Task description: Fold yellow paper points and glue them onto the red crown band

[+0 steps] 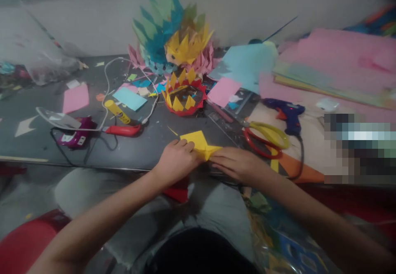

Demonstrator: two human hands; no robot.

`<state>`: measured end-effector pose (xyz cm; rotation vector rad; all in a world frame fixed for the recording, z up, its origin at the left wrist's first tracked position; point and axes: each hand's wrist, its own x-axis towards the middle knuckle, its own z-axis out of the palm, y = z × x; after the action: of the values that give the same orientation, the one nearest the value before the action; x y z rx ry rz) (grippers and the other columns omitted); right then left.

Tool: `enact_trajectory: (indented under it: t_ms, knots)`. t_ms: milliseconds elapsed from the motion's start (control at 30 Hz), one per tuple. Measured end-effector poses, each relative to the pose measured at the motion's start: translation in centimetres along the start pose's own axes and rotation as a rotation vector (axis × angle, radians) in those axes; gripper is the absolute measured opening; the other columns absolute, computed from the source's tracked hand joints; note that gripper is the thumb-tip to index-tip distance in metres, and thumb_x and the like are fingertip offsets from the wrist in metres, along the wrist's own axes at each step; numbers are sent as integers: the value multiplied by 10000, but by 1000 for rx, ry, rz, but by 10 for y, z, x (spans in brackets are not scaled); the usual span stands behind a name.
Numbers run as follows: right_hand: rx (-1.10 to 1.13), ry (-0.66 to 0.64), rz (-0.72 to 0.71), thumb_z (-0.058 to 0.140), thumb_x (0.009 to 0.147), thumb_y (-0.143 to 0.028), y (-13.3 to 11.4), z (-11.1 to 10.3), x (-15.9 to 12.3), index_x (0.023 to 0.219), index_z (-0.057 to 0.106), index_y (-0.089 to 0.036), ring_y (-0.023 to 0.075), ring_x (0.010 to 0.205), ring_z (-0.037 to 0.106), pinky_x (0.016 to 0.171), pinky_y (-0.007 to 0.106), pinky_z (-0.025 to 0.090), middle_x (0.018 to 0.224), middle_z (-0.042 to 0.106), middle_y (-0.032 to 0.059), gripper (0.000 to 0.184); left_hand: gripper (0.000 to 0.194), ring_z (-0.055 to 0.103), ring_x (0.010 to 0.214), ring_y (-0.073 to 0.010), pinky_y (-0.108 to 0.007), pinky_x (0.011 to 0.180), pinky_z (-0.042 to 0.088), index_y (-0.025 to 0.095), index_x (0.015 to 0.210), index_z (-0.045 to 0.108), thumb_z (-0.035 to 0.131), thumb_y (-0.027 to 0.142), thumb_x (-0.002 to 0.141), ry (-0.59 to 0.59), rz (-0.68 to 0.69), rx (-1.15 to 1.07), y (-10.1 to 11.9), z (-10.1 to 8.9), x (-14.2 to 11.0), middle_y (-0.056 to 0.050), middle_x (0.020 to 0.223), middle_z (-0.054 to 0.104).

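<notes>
A folded yellow paper piece [200, 143] lies at the near edge of the dark table [145, 150]. My left hand [177, 158] has its fingers curled over the paper's left part and presses it down. My right hand [238, 163] lies flatter, fingers together, pinching the paper's right tip. Both hands touch the same paper.
Behind the paper sits a red and yellow paper crown [185, 94], with taller blue, green, yellow and pink paper flowers [173, 39] further back. Scissors with yellow and red handles [267, 139] and a blue glue gun [287, 113] lie to the right. A glue stick [117, 111], cables and coloured paper sheets [334, 64] lie around.
</notes>
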<state>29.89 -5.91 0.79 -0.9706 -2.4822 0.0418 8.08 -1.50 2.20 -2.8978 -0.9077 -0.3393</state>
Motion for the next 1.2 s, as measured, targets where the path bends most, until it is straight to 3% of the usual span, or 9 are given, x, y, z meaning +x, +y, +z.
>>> enact_trajectory:
  t_ms: [133, 300, 467, 833, 1033, 1200]
  knots:
    - [73, -6, 73, 489, 887, -182, 3, 12, 0, 1008, 651, -132, 177, 866, 612, 782, 308, 513, 979, 691, 85, 209, 195, 571, 771, -175, -283, 673, 456, 172, 747, 638, 543, 287, 872, 28, 3, -110, 2, 5, 0, -39, 760, 610]
    - [105, -45, 102, 495, 891, -250, 10, 10, 10, 969, 672, -157, 183, 833, 586, 754, 323, 507, 881, 658, 78, 215, 182, 605, 857, -172, -297, 765, 507, 159, 913, 640, 598, 318, 835, -10, 39, -305, -6, 14, 0, -49, 931, 659]
    - [113, -68, 85, 539, 866, -313, 11, 9, 15, 939, 680, -165, 183, 853, 577, 774, 325, 498, 917, 649, 81, 216, 139, 618, 883, -163, -293, 790, 510, 142, 878, 650, 514, 173, 881, -56, 133, -258, -11, 14, -2, -53, 919, 673]
    - [14, -5, -76, 437, 923, -254, 15, 13, 24, 885, 667, -163, 178, 840, 635, 761, 322, 498, 871, 719, 54, 250, 204, 630, 856, -157, -284, 764, 496, 129, 876, 660, 465, 182, 909, -53, 306, -173, -22, 10, 3, -73, 871, 678]
    - [33, 11, -12, 454, 915, -277, 15, 13, 25, 866, 669, -153, 177, 817, 636, 749, 307, 496, 876, 719, 53, 253, 239, 640, 818, -159, -280, 739, 493, 136, 819, 677, 469, 209, 912, 21, 241, -214, -19, 16, 1, -68, 877, 690]
    - [96, -30, -39, 519, 879, -349, 21, 13, 20, 867, 668, -179, 171, 872, 637, 779, 309, 480, 913, 712, 46, 227, 222, 641, 840, -157, -278, 774, 488, 150, 816, 696, 522, 265, 890, 48, 113, -419, -20, 20, 0, -50, 912, 703]
